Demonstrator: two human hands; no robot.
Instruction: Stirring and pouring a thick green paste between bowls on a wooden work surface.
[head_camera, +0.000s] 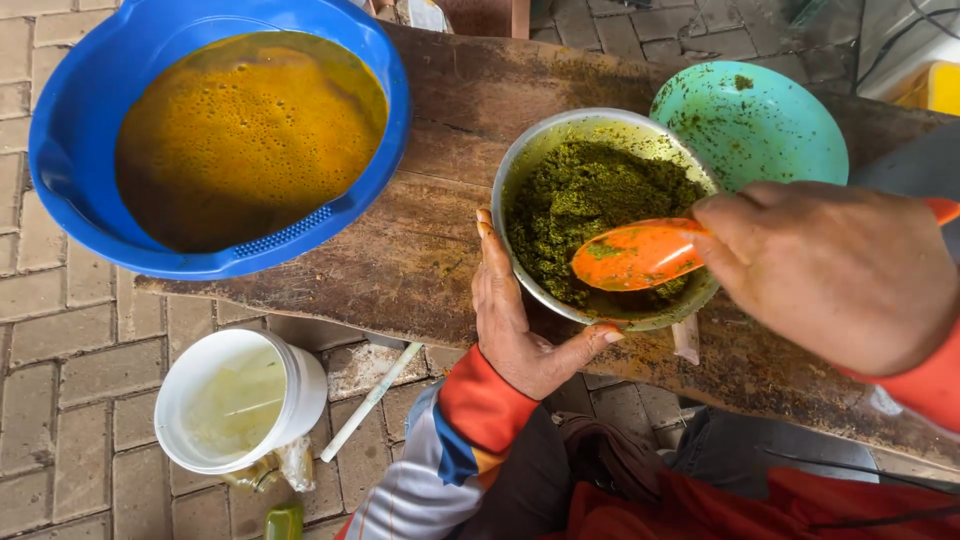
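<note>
The right hand is closed around the handle of an orange spoon, whose bowl lies over the green paste in the metal bowl, while the left hand lies open against that bowl's rim at about eight o'clock, steadying rather than gripping it. The bowl sits at the near edge of the wooden board, so a hard scrape toward six o'clock could probably tip it off. Paste flung toward ten o'clock could land in the blue basin of orange liquid.
</note>
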